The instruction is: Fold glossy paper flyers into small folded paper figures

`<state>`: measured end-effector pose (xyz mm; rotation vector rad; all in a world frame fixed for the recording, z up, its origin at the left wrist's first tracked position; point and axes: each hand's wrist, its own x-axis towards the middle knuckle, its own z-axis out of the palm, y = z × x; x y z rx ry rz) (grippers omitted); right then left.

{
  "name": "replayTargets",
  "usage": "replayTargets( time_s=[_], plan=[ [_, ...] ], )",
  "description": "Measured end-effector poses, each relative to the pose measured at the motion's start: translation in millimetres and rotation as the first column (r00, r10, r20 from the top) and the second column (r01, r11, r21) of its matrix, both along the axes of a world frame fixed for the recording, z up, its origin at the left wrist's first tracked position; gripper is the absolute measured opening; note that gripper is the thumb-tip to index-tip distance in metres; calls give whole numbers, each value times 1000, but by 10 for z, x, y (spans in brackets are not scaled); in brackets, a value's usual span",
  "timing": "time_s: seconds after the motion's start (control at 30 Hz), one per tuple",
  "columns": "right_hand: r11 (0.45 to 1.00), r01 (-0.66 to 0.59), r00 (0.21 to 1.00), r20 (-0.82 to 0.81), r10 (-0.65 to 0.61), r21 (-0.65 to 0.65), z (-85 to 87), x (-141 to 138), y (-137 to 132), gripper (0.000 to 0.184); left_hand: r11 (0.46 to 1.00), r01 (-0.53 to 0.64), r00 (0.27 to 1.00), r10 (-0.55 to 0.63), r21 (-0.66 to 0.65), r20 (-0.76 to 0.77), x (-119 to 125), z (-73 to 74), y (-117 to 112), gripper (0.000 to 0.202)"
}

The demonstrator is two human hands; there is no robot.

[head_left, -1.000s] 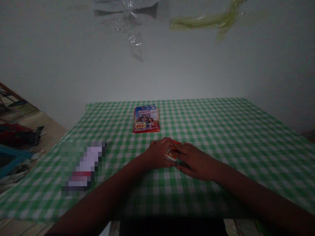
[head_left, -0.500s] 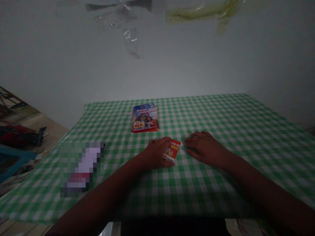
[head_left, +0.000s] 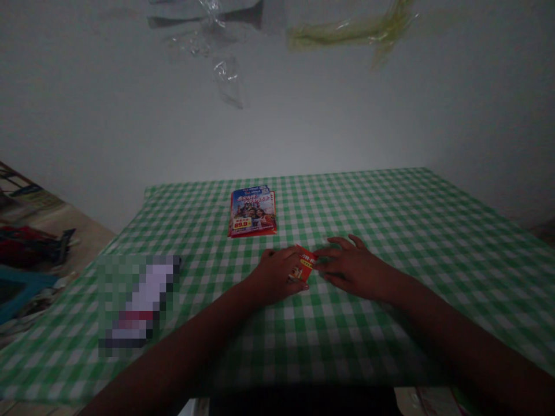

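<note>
At the far left, below the table's level, we see a blue object (head_left: 37, 281) on the floor. Next, on the green-and-white checked cloth (head_left: 390, 214), lies a long pixelated object (head_left: 147, 294), slanting and well apart from the hands. Farther back, left of the middle, we find a stack of flyers (head_left: 252, 215), its top sheet marked 89.9. Nearer to us, the left hand (head_left: 272, 276) lies over a red leaflet (head_left: 307, 262), fingers above and thumb below; whether it pinches or merely presses, we cannot tell. The leaflet shows between the two hands, partly covered. On its right, we see the right hand (head_left: 353, 267) with fingers spread, the nearest fingertips at the leaflet's right edge
</note>
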<state>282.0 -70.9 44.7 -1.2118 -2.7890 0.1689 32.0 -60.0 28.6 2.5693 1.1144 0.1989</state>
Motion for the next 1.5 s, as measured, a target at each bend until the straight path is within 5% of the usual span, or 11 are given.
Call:
replayTargets(
  time_s=[0.33,0.53,1.07,1.33,1.5],
  plan=[
    [998,-5,998,-57,8,58,-22,-70,10,26,995,97,995,-97,-24,3,-66,91,6,39],
    [996,-59,995,-75,64,62,-60,-129,-37,28,999,46,999,-46,-27,-2,-47,41,19,39],
    [970,209,975,-103,-197,123,-240,95,253,33,989,130,989,-125,-75,73,-242,5,112,64],
    [990,70,968,-248,-39,120,-206,-21,202,39,986,130,926,-85,-101,368,-276,98,210,48],
    [994,14,960,-280,18,111,-234,-69,162,47,989,9,978,22,-146,209,-381,147,206,83]
  ],
)
